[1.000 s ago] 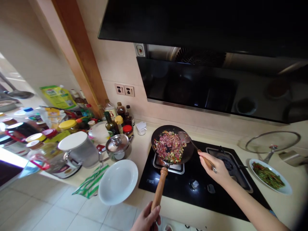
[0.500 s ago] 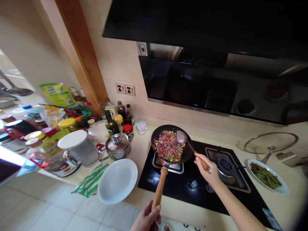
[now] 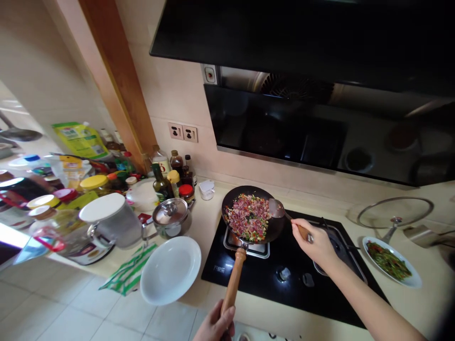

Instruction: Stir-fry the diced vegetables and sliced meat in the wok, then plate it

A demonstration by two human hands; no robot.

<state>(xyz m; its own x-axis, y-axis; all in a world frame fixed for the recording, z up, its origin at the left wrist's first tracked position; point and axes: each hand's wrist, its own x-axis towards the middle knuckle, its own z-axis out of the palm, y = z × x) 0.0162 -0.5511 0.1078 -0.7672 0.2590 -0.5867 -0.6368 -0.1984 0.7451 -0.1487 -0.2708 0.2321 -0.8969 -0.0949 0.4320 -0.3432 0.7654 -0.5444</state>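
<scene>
Pan beyond left grip clasped round its handle, spatula clamped in right grip

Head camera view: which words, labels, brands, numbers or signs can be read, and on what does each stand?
Black stove: white lettering, perhaps "万家乐", not sharp.
Pale-labelled bottle: one large mark, "O" or "6", cannot tell which.
Yellow-green pouch: print too blurred.
Other jars, bottles: labels too small or blurred.

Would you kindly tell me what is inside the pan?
The pan holds chopped food, mostly pinkish with green and red; whatever lies beneath it or behind the spatula's blade is covered.
</scene>
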